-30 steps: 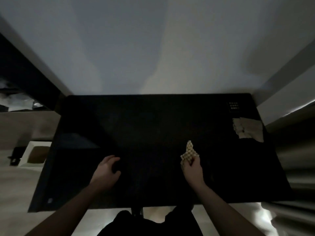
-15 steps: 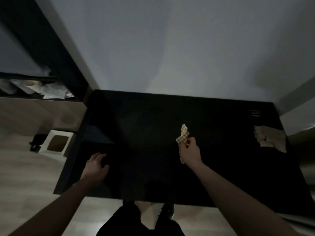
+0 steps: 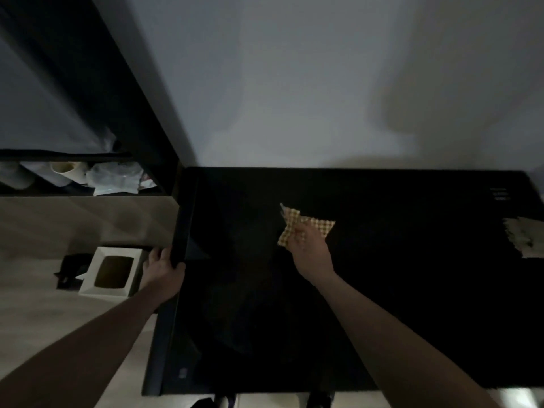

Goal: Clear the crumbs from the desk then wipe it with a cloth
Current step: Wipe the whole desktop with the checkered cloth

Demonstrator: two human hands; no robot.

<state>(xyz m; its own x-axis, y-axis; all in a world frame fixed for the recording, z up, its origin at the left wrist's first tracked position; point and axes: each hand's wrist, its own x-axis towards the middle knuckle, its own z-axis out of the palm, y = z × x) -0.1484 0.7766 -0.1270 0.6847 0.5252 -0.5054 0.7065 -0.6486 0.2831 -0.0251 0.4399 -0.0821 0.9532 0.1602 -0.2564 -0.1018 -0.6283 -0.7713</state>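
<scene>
The black desk (image 3: 382, 319) fills the lower right of the dim view. A yellow checked cloth (image 3: 297, 223) lies on the desk's middle, and my right hand (image 3: 309, 250) holds it from the near side, fingers bunched on it. My left hand (image 3: 162, 267) is at the desk's left edge, thumb on top and fingers curled over the rim. No crumbs can be made out on the dark surface.
A crumpled pale paper or cloth (image 3: 521, 238) lies at the desk's right side. A white bin with a square opening (image 3: 110, 270) stands on the floor left of the desk. A dark shelf (image 3: 73, 175) with rolls and bags is at left.
My left hand slid left from the desk top to its left edge. The right hand carried the cloth farther onto the desk, where it now lies spread. The view swung left.
</scene>
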